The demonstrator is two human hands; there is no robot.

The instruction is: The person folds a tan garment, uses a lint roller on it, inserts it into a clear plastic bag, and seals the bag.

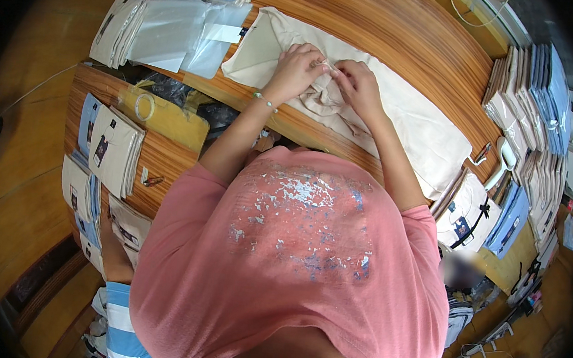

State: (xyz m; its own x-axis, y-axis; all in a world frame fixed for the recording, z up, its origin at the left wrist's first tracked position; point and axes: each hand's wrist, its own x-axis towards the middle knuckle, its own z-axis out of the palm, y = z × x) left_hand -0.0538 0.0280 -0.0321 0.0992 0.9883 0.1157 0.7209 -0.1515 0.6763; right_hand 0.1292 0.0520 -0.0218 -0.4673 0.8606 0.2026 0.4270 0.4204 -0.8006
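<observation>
A long beige garment lies spread across the wooden table, its left end fanned out and its middle bunched into folds. My left hand has its fingers closed in a pinch on the bunched cloth. Close beside it, my right hand pinches the same gathered part between thumb and fingers. The fingertips of both hands almost meet over a small raised bit of fabric. What exactly lies between them is too small to make out. A bracelet circles my left wrist.
Clear plastic bags lie at the table's left, beside packed beige garments. Tall stacks of beige and blue folded garments stand at the right, near a white handled tool. A tape roll and another person's arm are at the left.
</observation>
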